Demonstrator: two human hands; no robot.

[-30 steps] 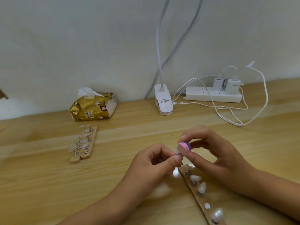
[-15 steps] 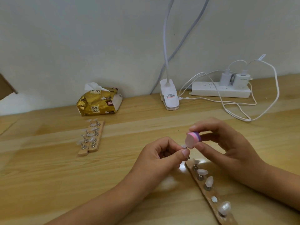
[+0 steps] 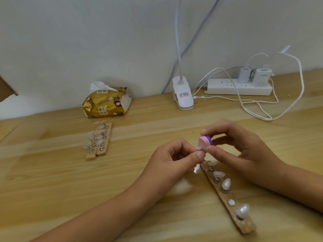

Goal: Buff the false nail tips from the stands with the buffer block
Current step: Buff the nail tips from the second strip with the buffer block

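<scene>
Over a wooden tabletop point(image 3: 52, 189), the left hand point(image 3: 173, 159) and right hand point(image 3: 244, 151) meet. A wooden stand point(image 3: 245, 225) lies just below them, with two blurred stands point(image 3: 108, 137) well left. The right hand pinches a pink-and-purple buffer block point(image 3: 204, 141) against a nail tip point(image 3: 199, 147) pinched by the left hand and mostly hidden.

A home desk: wooden tabletop point(image 3: 52, 180), tissue pack point(image 3: 106, 103), power strip point(image 3: 239, 87), clip lamp point(image 3: 182, 95).
</scene>
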